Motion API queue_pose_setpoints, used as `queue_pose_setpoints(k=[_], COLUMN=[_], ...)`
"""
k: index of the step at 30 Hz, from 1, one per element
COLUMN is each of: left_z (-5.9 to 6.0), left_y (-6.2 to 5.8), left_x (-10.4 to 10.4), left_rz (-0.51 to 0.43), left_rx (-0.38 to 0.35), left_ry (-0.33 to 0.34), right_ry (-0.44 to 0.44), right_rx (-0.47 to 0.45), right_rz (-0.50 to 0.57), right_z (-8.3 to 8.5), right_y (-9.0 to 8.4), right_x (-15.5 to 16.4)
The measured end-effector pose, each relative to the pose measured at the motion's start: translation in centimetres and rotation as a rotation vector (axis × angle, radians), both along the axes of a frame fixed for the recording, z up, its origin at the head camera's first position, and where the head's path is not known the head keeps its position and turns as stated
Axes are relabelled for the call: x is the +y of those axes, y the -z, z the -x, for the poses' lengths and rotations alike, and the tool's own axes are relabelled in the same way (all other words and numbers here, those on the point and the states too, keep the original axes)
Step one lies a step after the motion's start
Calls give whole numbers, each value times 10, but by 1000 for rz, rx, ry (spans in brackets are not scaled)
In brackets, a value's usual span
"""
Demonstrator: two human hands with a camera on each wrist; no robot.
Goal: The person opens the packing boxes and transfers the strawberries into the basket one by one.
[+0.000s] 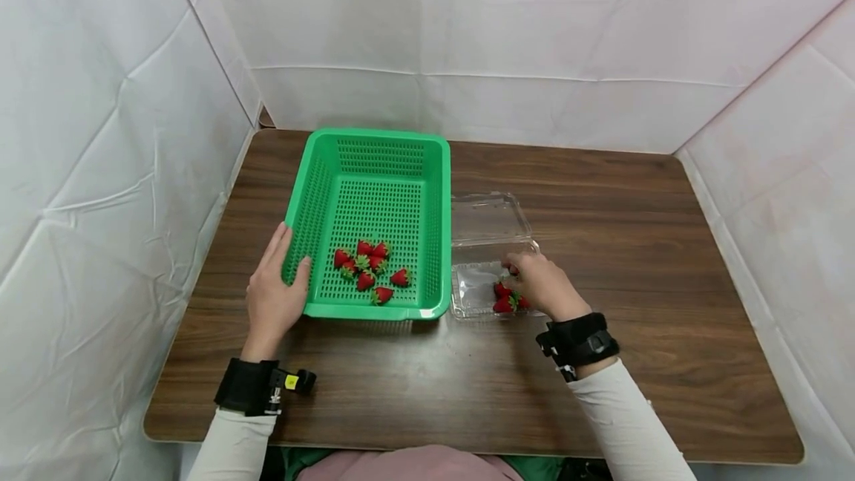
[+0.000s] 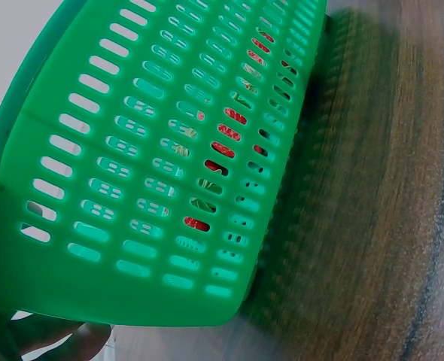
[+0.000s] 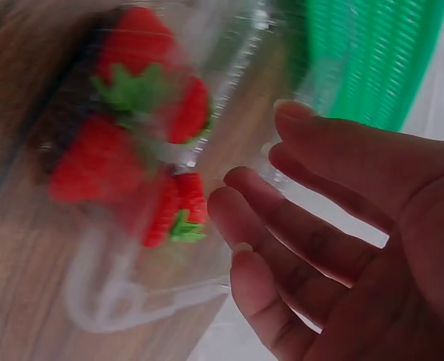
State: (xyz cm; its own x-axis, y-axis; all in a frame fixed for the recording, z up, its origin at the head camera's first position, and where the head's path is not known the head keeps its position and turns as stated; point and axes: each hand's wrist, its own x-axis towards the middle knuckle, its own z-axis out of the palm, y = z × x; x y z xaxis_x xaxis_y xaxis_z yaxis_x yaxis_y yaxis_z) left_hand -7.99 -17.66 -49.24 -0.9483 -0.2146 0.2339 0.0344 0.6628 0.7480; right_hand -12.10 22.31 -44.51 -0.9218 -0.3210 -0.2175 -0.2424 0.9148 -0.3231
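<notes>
Fingers (image 3: 297, 248) of right hand (image 1: 542, 285) are loosely spread, nothing pinched, tips over the berries (image 1: 506, 298) in the box (image 1: 476, 289); wrist view shows the palm open w/ berries just beyond the fingertips. Box is clear plastic, lid flipped back, touching the basket's right side near the table's (image 1: 641, 243) front-centre. Left hand (image 1: 272, 294) has fingers straight along the basket (image 1: 374, 221) at its front-left corner, thumb hooked over the rim. Strawberries (image 1: 369, 269) lie clustered at the front of the basket floor. Basket sits left of centre on the table.
</notes>
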Motion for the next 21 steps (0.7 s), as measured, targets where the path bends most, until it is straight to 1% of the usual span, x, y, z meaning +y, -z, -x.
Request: queue_pose_setpoints(k=[3,9,17,21], left_z=[-1,-1,-1,0], left_y=[0,1,1,1], left_x=[0,0,1,1], left_rz=[3,-3,-6,-9], left_rx=[-6,-4,4,2], left_ry=[-2,-7,-9,-11], right_ry=[-16,-37,-51,-56], right_rx=[-6,20,28,25], right_rz=[-28,-49,-79,-88], right_z=[0,2,4,4], right_y=[6,16,23,23], right_x=[0,-4,-10,-11])
